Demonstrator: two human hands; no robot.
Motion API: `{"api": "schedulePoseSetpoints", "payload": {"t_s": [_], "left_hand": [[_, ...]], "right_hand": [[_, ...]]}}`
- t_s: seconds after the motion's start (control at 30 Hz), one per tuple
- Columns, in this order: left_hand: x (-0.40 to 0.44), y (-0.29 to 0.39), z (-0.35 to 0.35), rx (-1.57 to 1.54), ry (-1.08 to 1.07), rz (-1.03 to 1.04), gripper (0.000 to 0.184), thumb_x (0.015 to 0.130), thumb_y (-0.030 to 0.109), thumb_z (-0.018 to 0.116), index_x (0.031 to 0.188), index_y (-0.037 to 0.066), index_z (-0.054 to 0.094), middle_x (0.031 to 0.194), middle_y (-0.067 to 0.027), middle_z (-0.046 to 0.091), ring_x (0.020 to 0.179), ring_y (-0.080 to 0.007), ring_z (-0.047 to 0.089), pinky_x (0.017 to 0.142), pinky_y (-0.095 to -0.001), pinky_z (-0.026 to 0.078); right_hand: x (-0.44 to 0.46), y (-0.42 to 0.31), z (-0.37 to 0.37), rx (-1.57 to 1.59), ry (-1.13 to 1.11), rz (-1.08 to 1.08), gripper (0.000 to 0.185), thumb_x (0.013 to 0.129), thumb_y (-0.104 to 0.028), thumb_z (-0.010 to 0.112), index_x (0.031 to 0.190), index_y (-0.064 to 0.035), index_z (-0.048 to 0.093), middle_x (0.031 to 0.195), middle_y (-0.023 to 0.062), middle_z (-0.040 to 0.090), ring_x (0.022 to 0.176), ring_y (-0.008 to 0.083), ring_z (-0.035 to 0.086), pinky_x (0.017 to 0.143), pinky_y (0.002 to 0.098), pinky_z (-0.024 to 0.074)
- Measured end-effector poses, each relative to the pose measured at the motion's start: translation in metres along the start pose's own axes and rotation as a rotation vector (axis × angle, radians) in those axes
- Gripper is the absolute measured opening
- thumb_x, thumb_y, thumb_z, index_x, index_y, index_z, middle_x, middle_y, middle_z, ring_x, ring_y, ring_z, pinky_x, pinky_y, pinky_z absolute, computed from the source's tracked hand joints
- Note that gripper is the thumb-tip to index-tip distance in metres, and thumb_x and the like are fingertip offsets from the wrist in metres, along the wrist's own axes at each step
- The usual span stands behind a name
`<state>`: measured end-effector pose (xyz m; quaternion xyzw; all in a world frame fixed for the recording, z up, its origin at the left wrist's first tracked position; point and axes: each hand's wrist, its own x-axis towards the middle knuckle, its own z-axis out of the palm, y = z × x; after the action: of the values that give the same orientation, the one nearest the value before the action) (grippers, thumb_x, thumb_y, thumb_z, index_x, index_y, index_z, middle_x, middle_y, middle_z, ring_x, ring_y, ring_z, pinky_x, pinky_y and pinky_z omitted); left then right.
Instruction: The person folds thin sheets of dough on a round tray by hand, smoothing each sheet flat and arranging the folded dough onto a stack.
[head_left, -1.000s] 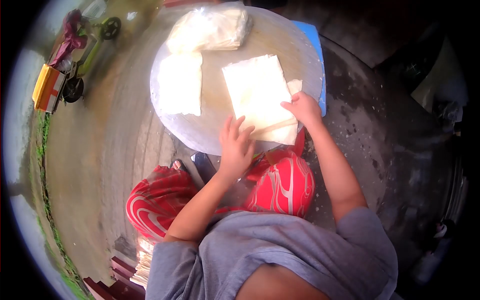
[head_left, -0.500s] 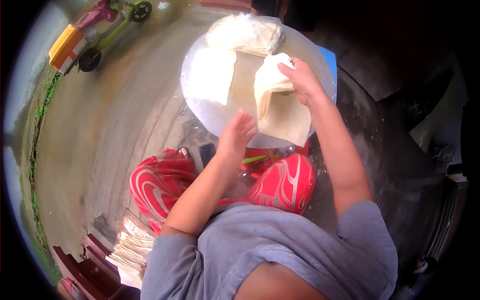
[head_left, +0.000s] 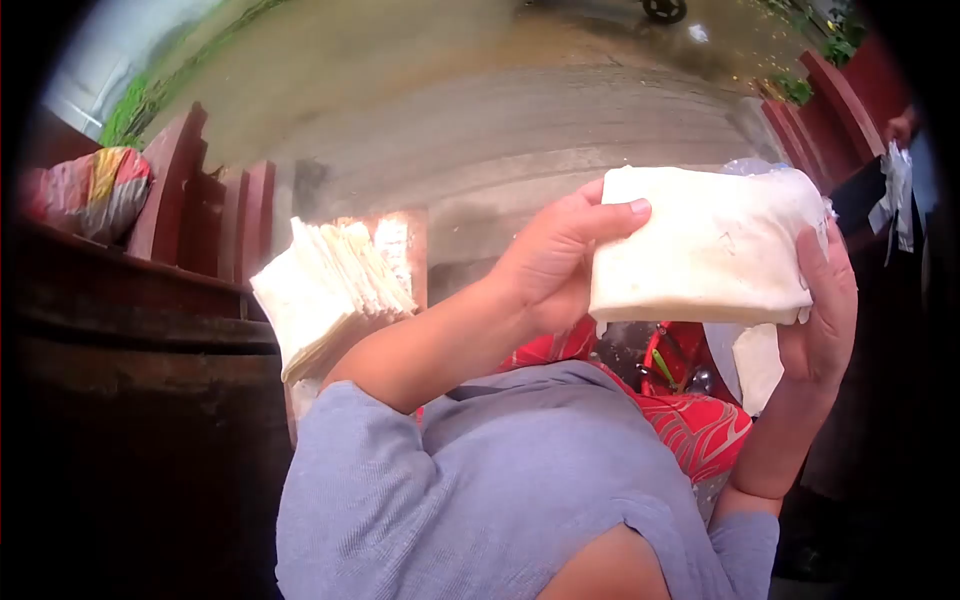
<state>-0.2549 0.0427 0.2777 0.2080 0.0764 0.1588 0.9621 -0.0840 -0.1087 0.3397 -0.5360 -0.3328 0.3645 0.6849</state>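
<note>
A cream-coloured, floppy sheet (head_left: pixel 705 245), apparently dough, is held up in front of me as a folded, rectangular bundle. My left hand (head_left: pixel 555 255) grips its left edge, thumb on top and fingers underneath. At the opposite end, my right hand (head_left: pixel 825 305) holds the right side, with its fingers partly hidden by the sheet. To my left, a stack of similar thin sheets (head_left: pixel 335 295) leans on a board (head_left: pixel 415 240). Below the held sheet, part of another pale sheet (head_left: pixel 760 365) shows on the round tabletop (head_left: pixel 722 350). Clear plastic (head_left: pixel 750 167) peeks out behind the bundle.
A red container (head_left: pixel 680 350) with a green-handled item sits by my knees. Dark red woodwork (head_left: pixel 175 190) and a colourful sack (head_left: pixel 90 195) are at left. Another person's hand (head_left: pixel 903 127) appears at far right. Wet ground (head_left: pixel 450 70) lies ahead.
My view has turned left, toward the stack. The folded sheet has been lifted off the round tabletop. My left hand, free before, now grips it together with my right hand.
</note>
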Motion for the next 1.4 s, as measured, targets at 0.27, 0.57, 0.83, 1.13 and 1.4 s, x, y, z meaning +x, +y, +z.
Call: {"api": "schedulePoseSetpoints", "payload": {"t_s": [0.27, 0.57, 0.83, 1.13, 1.4], "left_hand": [[-0.193, 0.116, -0.069, 0.304, 0.489, 0.554, 0.040, 0.086, 0.003, 0.054, 0.125, -0.003, 0.044, 0.121, -0.0181, 0.055, 0.109, -0.0272, 0.057, 0.096, -0.0394, 0.046], [-0.328, 0.100, -0.168, 0.439, 1.015, 0.765, 0.042, 0.086, -0.003, 0.052, 0.126, -0.004, 0.040, 0.121, -0.0167, 0.055, 0.108, -0.0225, 0.058, 0.094, -0.0336, 0.048], [-0.347, 0.045, -0.223, 0.307, 1.237, 0.627, 0.047, 0.082, -0.001, 0.058, 0.125, -0.004, 0.040, 0.112, -0.0128, 0.058, 0.098, -0.0191, 0.060, 0.084, -0.0315, 0.049], [-0.358, 0.028, -0.274, 0.151, 1.414, 0.551, 0.050, 0.092, 0.041, 0.049, 0.125, 0.003, 0.048, 0.123, -0.0123, 0.054, 0.113, -0.0234, 0.049, 0.095, -0.0381, 0.036], [-0.346, 0.022, -0.255, -0.057, 1.460, 0.472, 0.046, 0.092, 0.045, 0.041, 0.123, 0.013, 0.051, 0.125, -0.0047, 0.054, 0.114, -0.0256, 0.047, 0.094, -0.0527, 0.034]], "right_hand": [[0.074, 0.083, 0.218, 0.178, -0.569, 0.198, 0.036, 0.089, -0.016, 0.061, 0.116, 0.0011, 0.046, 0.105, 0.0088, 0.061, 0.092, 0.0127, 0.061, 0.082, 0.0267, 0.0495], [0.038, 0.234, 0.347, 0.084, -0.788, 0.434, 0.034, 0.089, -0.013, 0.058, 0.118, -0.0001, 0.046, 0.106, 0.0091, 0.060, 0.094, 0.0133, 0.058, 0.083, 0.0270, 0.0470], [0.024, 0.298, 0.327, -0.270, -0.755, 0.596, 0.033, 0.085, -0.013, 0.059, 0.115, -0.0016, 0.049, 0.097, 0.0098, 0.059, 0.079, 0.0169, 0.060, 0.056, 0.0295, 0.0517], [0.045, 0.303, 0.293, -0.386, -0.638, 0.322, 0.030, 0.086, -0.029, 0.063, 0.096, -0.0014, 0.059, 0.083, 0.0052, 0.063, 0.076, 0.0147, 0.061, 0.070, 0.0285, 0.0490], [0.011, 0.260, 0.305, -0.666, -0.922, -0.626, 0.048, 0.074, -0.025, 0.072, 0.114, -0.0079, 0.052, 0.123, 0.0138, 0.051, 0.115, 0.0324, 0.048, 0.095, 0.0410, 0.0390]]}}
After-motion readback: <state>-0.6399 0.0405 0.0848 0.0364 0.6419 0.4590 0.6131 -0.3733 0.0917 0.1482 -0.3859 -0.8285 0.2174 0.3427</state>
